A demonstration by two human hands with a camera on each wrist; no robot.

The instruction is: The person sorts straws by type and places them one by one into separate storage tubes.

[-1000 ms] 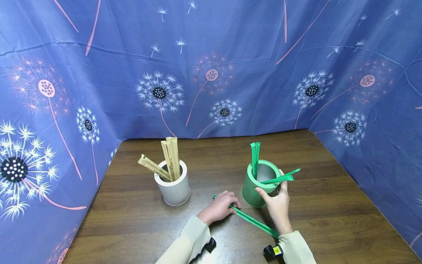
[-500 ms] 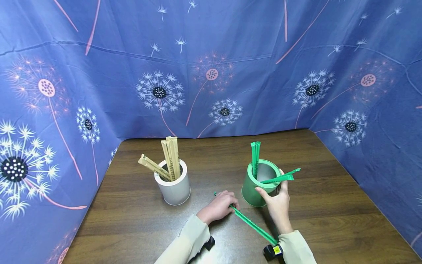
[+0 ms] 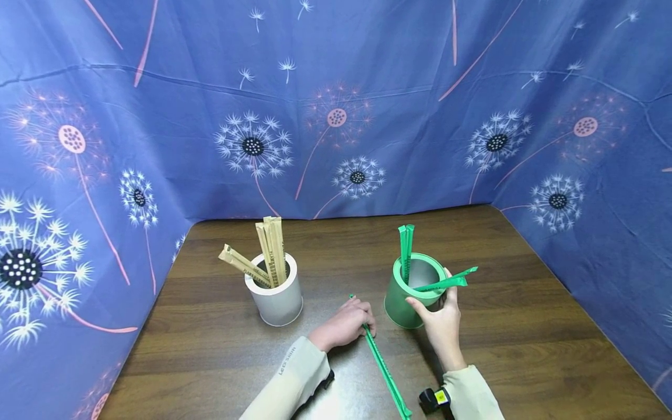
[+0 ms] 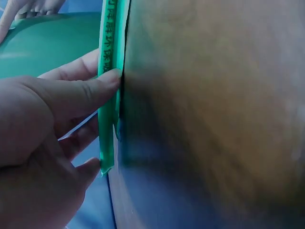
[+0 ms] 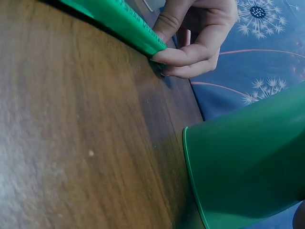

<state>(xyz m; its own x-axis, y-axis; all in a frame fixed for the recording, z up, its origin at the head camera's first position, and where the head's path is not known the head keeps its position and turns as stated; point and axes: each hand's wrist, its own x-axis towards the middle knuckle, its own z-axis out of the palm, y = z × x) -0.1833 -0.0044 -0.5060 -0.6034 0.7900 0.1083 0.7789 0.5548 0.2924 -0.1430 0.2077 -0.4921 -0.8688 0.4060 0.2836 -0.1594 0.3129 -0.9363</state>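
My left hand [image 3: 343,325] pinches green-wrapped straws [image 3: 385,370], seemingly two side by side, slanting low over the table toward its front edge. The left wrist view shows thumb and fingers on both sides of the straws [image 4: 108,62], with dark print on the wrapper. To the right, my right hand [image 3: 443,335] grips the side of an upright green can [image 3: 400,309], thumb at the front and fingers behind. Inside the can, green straws [image 3: 406,254] stand at the left and another green wrapped straw [image 3: 446,284] leans out over the right rim.
A white can [image 3: 278,307] stands at the left with several tan-wrapped straws [image 3: 272,251], some upright and some leaning left. The brown wooden table [image 3: 525,326] is bordered by a blue dandelion-print cloth [image 3: 399,116] at the back and sides.
The straws in my left hand have swung round, their near end moving left and toward the table's front edge. The left hand has shifted slightly left; the right hand and green can stay put.
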